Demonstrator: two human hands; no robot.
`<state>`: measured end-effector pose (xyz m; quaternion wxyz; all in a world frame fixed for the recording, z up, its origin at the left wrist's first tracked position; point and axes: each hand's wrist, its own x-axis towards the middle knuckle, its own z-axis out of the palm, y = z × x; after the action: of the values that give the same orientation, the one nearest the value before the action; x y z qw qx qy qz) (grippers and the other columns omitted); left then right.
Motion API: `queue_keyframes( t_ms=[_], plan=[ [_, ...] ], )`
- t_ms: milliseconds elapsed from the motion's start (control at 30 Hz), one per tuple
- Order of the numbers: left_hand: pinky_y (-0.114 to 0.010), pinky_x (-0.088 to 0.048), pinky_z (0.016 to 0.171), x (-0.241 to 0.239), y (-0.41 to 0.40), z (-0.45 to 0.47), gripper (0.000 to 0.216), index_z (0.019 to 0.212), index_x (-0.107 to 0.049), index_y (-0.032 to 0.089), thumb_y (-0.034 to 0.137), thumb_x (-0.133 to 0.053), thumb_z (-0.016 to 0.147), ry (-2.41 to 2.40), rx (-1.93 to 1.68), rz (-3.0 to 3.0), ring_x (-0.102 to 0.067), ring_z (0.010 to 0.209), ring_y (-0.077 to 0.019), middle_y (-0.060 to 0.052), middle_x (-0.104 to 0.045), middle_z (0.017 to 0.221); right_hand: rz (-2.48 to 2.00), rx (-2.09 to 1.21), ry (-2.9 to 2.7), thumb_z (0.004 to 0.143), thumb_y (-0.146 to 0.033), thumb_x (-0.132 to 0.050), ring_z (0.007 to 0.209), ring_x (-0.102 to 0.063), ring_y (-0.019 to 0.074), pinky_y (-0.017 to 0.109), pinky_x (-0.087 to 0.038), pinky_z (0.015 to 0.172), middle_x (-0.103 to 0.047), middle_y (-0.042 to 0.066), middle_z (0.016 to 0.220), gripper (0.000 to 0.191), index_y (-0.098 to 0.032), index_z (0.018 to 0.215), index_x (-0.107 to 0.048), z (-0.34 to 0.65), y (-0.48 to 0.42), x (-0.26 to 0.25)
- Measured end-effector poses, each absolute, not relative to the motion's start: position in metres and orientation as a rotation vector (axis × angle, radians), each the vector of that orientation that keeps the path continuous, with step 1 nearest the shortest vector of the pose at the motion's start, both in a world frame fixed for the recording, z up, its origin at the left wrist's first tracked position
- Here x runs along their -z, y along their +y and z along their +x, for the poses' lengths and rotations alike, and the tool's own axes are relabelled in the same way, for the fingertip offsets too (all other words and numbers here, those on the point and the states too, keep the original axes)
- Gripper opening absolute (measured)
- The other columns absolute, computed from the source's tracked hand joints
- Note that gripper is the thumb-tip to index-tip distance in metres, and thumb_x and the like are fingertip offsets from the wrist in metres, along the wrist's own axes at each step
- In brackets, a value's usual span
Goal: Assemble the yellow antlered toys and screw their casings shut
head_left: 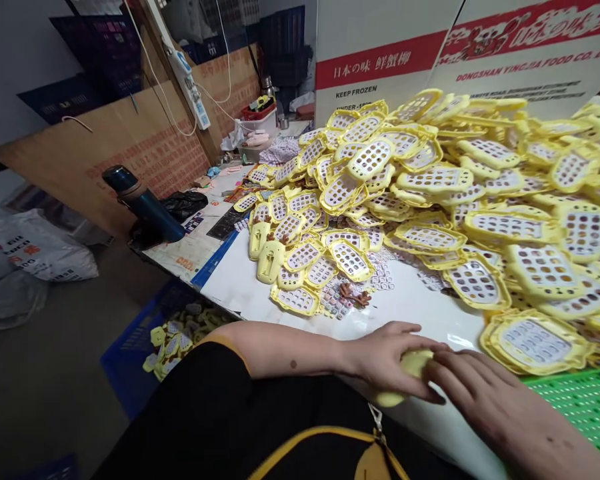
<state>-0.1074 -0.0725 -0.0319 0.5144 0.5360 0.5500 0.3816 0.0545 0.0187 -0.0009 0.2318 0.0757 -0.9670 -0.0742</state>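
My left hand (397,359) is closed around a yellow plastic toy casing (416,363), low over the table's front edge. Against the casing's right end press the bent fingers of my right hand (480,393), which hide part of it. Two similar casings (271,262) lie back side up on the table, to the left. Beyond my hands, brown antler-shaped pieces (355,295) rest on small printed sticker sheets (336,300). A large heap of yellow toy shells (373,159) with white, many-holed faces covers the table's middle and right.
A blue crate (125,360) with yellow pieces stands below the table's left edge. On the right is a green perforated basket (580,407). A dark blue thermos (143,203) stands at the far left, a power strip (195,100) hangs on a post, and a printed carton (380,47) backs the heap.
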Motion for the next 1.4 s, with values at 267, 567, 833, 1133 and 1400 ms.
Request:
queue_keyframes(
  t_ms=[267,567,833,1133,1400],
  plan=[
    [-0.043,-0.046,0.095,0.029,-0.078,-0.114,0.094,0.128,-0.056,0.027,0.034,-0.089,0.04,1.138,-0.966,0.846,-0.057,0.109,-0.0286,-0.009,-0.056,0.12,0.416,0.392,-2.553,0.081,0.0,-0.026,0.063,-0.058,0.0239,0.039,-0.05,0.067,-0.063,0.008,0.065,0.04,-0.021,0.077,-0.061,0.033,0.022,-0.026],
    [-0.051,-0.03,0.111,0.031,-0.083,-0.116,0.132,0.149,-0.02,0.03,0.034,-0.091,0.038,1.358,-1.305,1.0,-0.036,0.134,-0.0346,-0.015,-0.033,0.148,-0.527,-0.903,-2.409,0.092,-0.038,-0.045,0.086,-0.072,0.0245,0.031,-0.062,0.061,-0.067,0.016,0.114,0.041,-0.02,0.129,-0.043,0.038,0.013,0.024],
    [-0.053,-0.034,0.107,0.033,-0.098,-0.128,0.099,0.146,-0.03,0.024,0.036,-0.08,0.061,1.038,-1.216,0.823,-0.034,0.136,-0.0365,-0.017,-0.034,0.148,-0.584,-1.598,-2.231,0.092,-0.031,-0.047,0.097,-0.071,0.0253,0.039,-0.063,0.078,-0.064,0.015,0.123,0.039,-0.023,0.13,-0.041,0.036,-0.018,0.028],
    [-0.043,-0.042,0.102,0.018,-0.091,-0.14,0.058,0.128,-0.05,0.025,0.021,-0.07,0.074,1.111,-1.187,0.698,-0.047,0.126,-0.0287,-0.011,-0.046,0.135,-0.799,-1.773,-2.227,0.09,-0.035,-0.045,0.105,-0.067,0.0236,0.04,-0.056,0.086,-0.061,0.016,0.124,0.04,-0.017,0.125,-0.042,0.034,-0.018,0.006],
    [-0.037,-0.048,0.091,-0.016,-0.087,-0.137,0.079,0.134,-0.041,0.02,0.01,-0.064,0.059,1.461,-0.973,0.778,-0.052,0.113,-0.0268,-0.012,-0.049,0.121,-0.997,-1.685,-2.409,0.086,-0.025,-0.048,0.098,-0.067,0.0272,0.047,-0.053,0.083,-0.066,0.016,0.111,0.045,-0.017,0.129,-0.037,0.021,-0.032,-0.012]
  ],
)
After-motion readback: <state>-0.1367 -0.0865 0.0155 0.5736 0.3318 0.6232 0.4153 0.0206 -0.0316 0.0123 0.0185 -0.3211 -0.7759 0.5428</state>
